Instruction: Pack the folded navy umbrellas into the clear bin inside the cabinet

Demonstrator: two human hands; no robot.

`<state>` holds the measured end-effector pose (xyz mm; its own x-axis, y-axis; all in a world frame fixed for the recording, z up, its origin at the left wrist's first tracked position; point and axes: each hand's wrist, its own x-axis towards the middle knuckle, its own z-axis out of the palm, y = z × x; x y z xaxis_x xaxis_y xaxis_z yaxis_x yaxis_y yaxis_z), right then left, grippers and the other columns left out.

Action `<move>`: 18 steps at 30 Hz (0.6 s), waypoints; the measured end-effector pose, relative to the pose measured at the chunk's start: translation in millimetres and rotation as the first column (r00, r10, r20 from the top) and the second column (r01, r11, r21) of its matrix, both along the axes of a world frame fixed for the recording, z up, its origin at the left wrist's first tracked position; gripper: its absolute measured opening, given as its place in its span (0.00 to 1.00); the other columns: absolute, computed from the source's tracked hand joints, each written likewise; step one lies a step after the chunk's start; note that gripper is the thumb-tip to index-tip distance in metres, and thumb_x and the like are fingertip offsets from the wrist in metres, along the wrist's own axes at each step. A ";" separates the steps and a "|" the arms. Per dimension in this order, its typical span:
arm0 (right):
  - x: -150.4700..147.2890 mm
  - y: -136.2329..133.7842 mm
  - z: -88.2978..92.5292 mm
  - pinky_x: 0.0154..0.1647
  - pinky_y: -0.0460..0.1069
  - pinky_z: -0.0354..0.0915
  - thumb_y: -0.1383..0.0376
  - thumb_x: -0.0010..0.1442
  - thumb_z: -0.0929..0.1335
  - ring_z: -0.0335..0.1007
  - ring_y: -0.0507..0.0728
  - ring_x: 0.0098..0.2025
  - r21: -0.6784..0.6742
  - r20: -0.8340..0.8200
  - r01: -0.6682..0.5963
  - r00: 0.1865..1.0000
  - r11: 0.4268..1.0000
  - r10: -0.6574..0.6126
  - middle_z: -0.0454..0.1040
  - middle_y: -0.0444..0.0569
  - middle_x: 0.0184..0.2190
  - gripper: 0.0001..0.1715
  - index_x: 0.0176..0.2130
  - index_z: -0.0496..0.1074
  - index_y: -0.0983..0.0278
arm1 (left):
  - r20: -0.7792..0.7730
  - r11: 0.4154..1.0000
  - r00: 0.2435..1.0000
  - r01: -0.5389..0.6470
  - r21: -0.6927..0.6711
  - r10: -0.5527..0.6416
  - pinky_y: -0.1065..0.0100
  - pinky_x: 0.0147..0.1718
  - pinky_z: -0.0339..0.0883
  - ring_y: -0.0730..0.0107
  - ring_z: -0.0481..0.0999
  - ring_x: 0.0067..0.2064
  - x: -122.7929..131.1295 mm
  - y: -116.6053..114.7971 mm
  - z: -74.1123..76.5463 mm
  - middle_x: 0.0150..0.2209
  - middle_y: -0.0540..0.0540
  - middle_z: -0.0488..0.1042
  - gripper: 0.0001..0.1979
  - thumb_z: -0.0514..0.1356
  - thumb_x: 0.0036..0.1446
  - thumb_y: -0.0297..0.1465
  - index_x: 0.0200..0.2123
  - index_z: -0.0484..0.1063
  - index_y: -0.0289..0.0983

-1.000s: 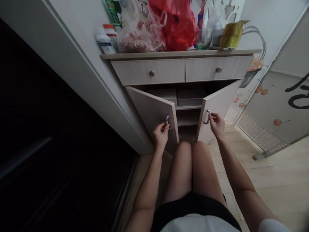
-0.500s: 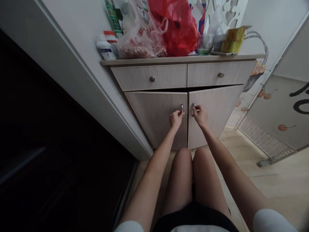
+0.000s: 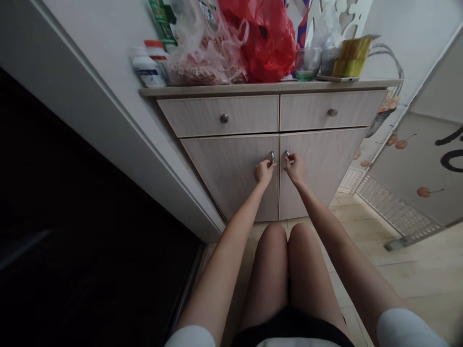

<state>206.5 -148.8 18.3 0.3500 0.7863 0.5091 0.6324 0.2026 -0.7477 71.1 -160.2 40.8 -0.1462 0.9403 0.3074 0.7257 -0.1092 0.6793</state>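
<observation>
A pale wood-grain cabinet stands before me, its left door and right door side by side and closed or very nearly so. With fingers pinched, my left hand grips the metal door handle on the left door. My right hand is closed on the matching handle of the right door. Both handles are partly hidden by my fingers. Above the doors sit two drawers, the left one with a round knob and the right one with a similar knob.
On the cabinet top are white bottles, a clear plastic bag, a red plastic bag, a glass and a yellow packet. A dark panel lies left; a cherry-printed screen stands right.
Both cabinet doors have swung inward, and the dark gap beneath the drawers has narrowed to a thin line. My hands have moved forward with the handles.
</observation>
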 end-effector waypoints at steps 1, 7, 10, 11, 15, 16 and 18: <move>-0.3 2.0 0.3 0.39 0.51 0.64 0.50 0.69 0.62 0.74 0.60 0.39 -0.001 0.009 -0.002 1.000 1.000 0.002 0.79 0.53 0.39 0.21 0.41 0.73 0.62 | 0.000 1.000 1.000 0.003 -0.003 -0.003 0.67 0.44 0.65 0.60 0.80 0.47 0.2 2.0 0.1 0.45 0.40 0.83 0.09 0.64 0.62 0.36 0.42 0.81 0.39; -2.9 15.8 0.8 0.42 0.52 0.65 0.50 0.68 0.62 0.74 0.60 0.40 0.000 0.002 0.005 1.000 1.000 -0.005 0.79 0.54 0.39 0.20 0.40 0.73 0.62 | 0.000 1.000 1.000 0.002 -0.002 -0.002 0.66 0.44 0.65 0.60 0.80 0.47 1.9 13.0 0.5 0.46 0.38 0.82 0.10 0.65 0.62 0.36 0.43 0.81 0.38; -4.4 23.0 0.2 0.43 0.53 0.66 0.50 0.68 0.62 0.74 0.61 0.39 -0.012 -0.004 0.021 1.000 1.000 -0.021 0.79 0.53 0.39 0.20 0.39 0.73 0.62 | 0.007 1.000 1.000 -0.003 -0.007 0.003 0.66 0.45 0.65 0.60 0.80 0.48 2.8 17.4 0.6 0.46 0.38 0.82 0.10 0.65 0.62 0.35 0.43 0.81 0.37; -4.7 25.1 -0.2 0.44 0.53 0.66 0.50 0.68 0.62 0.74 0.61 0.39 -0.012 -0.006 0.019 1.000 1.000 -0.019 0.79 0.53 0.39 0.20 0.39 0.73 0.62 | 0.011 1.000 1.000 -0.006 -0.007 0.006 0.66 0.45 0.65 0.61 0.79 0.48 3.1 18.6 0.6 0.46 0.38 0.82 0.10 0.65 0.62 0.35 0.43 0.81 0.38; -4.4 30.1 -1.8 0.46 0.53 0.66 0.51 0.68 0.62 0.73 0.61 0.42 -0.006 -0.005 -0.002 1.000 1.000 0.002 0.79 0.54 0.39 0.20 0.40 0.72 0.62 | 0.022 1.000 1.000 -0.008 0.001 0.008 0.66 0.46 0.65 0.59 0.80 0.48 3.7 20.9 -0.1 0.46 0.38 0.82 0.10 0.65 0.62 0.35 0.43 0.81 0.38; -4.2 30.3 -2.1 0.46 0.53 0.66 0.52 0.68 0.62 0.73 0.61 0.42 -0.011 -0.002 -0.006 1.000 1.000 0.006 0.79 0.54 0.39 0.18 0.40 0.72 0.62 | 0.023 1.000 1.000 -0.007 0.002 0.007 0.65 0.46 0.65 0.59 0.80 0.48 3.6 21.1 -0.3 0.46 0.38 0.82 0.10 0.65 0.62 0.35 0.43 0.81 0.38; -3.7 30.1 -2.3 0.47 0.53 0.65 0.54 0.67 0.63 0.73 0.61 0.42 -0.023 0.001 -0.015 1.000 1.000 0.015 0.79 0.53 0.40 0.16 0.41 0.72 0.62 | 0.029 1.000 1.000 -0.005 0.003 0.004 0.65 0.46 0.66 0.59 0.80 0.49 3.3 21.5 -0.8 0.46 0.37 0.82 0.10 0.65 0.62 0.35 0.43 0.81 0.38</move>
